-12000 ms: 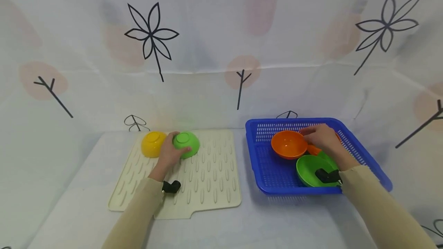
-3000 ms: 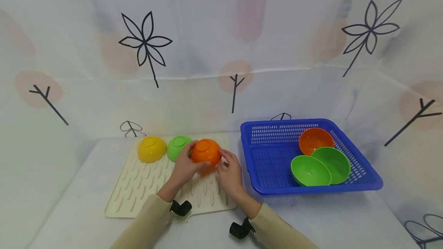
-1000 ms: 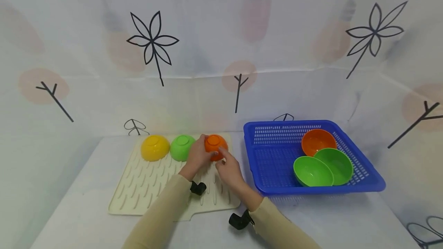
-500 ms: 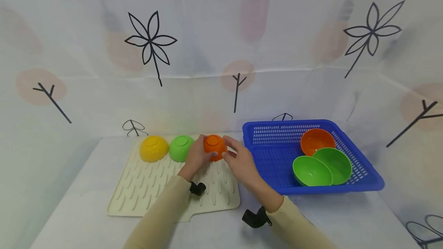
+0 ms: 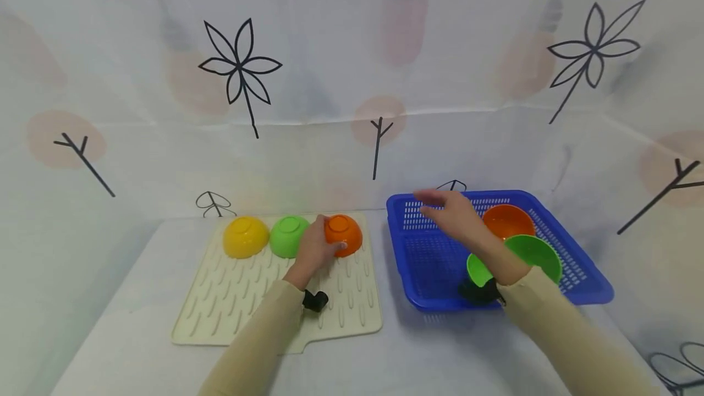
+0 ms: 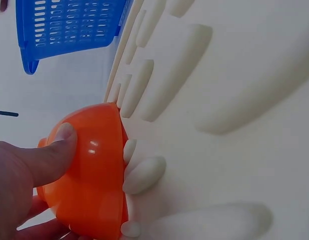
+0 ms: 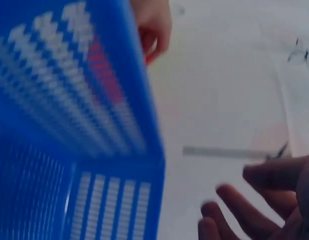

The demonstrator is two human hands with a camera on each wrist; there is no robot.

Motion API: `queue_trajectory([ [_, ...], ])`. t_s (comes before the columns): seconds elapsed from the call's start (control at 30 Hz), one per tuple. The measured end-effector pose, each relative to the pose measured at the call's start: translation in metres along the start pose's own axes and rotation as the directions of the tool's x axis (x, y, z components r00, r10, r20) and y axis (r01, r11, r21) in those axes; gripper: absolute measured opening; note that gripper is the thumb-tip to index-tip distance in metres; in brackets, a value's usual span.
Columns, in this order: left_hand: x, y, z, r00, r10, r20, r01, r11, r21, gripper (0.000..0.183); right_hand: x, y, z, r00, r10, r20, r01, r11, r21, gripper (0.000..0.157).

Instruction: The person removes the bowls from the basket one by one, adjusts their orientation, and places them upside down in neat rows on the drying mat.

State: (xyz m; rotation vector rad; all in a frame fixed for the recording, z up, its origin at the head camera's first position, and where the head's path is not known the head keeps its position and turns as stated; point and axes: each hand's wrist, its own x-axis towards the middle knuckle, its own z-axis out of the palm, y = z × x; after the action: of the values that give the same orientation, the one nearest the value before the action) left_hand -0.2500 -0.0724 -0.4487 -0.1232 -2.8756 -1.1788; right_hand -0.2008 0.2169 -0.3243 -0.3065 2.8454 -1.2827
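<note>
An orange bowl [image 5: 345,236] lies upside down at the back right of a cream drying mat [image 5: 264,298]. My left hand [image 5: 315,249] grips its side; in the left wrist view the thumb presses the orange wall [image 6: 97,165] and the rim meets the mat's ridges. Left of it a green bowl [image 5: 287,237] and a yellow bowl [image 5: 245,237] sit inverted in a row. My right hand [image 5: 453,216] hovers over the blue basket [image 5: 409,261], fingers spread and holding nothing. Inside the basket are another orange bowl [image 5: 508,220] and two green bowls, a larger one [image 5: 533,254] and one [image 5: 477,271] partly hidden by my right forearm.
The basket stands right of the mat, with a narrow strip of white tablecloth [image 5: 387,298] between them. A patterned white cloth [image 5: 308,157] hangs just behind both. In the right wrist view the basket's slotted wall [image 7: 109,200] rises close by.
My right hand has let go of the orange bowl and moved right, over the basket. My left hand stays on that bowl. Earlier, both hands brought it down onto the mat.
</note>
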Motion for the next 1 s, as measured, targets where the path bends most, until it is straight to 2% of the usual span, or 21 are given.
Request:
queue_trajectory([
  [0.13, 0.001, 0.000, 0.001, 1.000, -0.016, 0.001, 0.016, 1.000, -0.004, 0.068, 0.005, 0.034, -0.035, 0.991, -0.006, 0.132, 0.008, 1.000, -0.012, 0.036],
  [0.23, 0.001, 0.001, 0.001, 1.000, -0.020, -0.001, 0.020, 1.000, -0.007, 0.068, 0.007, 0.058, -0.054, 0.972, 0.000, 0.234, 0.003, 1.000, -0.012, 0.036],
  [0.4, 0.001, 0.001, 0.001, 1.000, -0.023, -0.001, 0.023, 1.000, -0.014, 0.070, 0.008, 0.092, -0.072, 0.913, 0.032, 0.407, -0.013, 0.999, -0.049, 0.034],
  [0.5, -0.001, 0.000, 0.002, 1.000, -0.029, -0.004, 0.029, 1.000, -0.010, 0.071, 0.008, 0.106, -0.075, 0.876, 0.051, 0.479, -0.009, 0.996, -0.089, 0.032],
  [0.6, -0.002, 0.000, 0.002, 1.000, -0.030, -0.008, 0.030, 1.000, -0.003, 0.073, 0.007, 0.113, -0.076, 0.849, 0.061, 0.524, -0.005, 0.994, -0.109, 0.031],
  [0.73, -0.002, -0.002, 0.003, 1.000, -0.021, -0.018, 0.021, 1.000, 0.000, 0.075, 0.005, 0.117, -0.074, 0.830, 0.093, 0.551, -0.030, 0.992, -0.122, 0.030],
  [0.87, -0.001, -0.006, 0.005, 1.000, -0.002, -0.030, 0.002, 1.000, -0.005, 0.075, 0.004, 0.118, -0.071, 0.820, 0.126, 0.559, -0.041, 0.986, -0.163, 0.030],
  [1.0, -0.001, -0.007, 0.004, 1.000, 0.007, -0.029, -0.007, 1.000, -0.026, 0.076, 0.003, 0.121, -0.069, 0.821, 0.149, 0.551, -0.022, 0.973, -0.231, 0.029],
])
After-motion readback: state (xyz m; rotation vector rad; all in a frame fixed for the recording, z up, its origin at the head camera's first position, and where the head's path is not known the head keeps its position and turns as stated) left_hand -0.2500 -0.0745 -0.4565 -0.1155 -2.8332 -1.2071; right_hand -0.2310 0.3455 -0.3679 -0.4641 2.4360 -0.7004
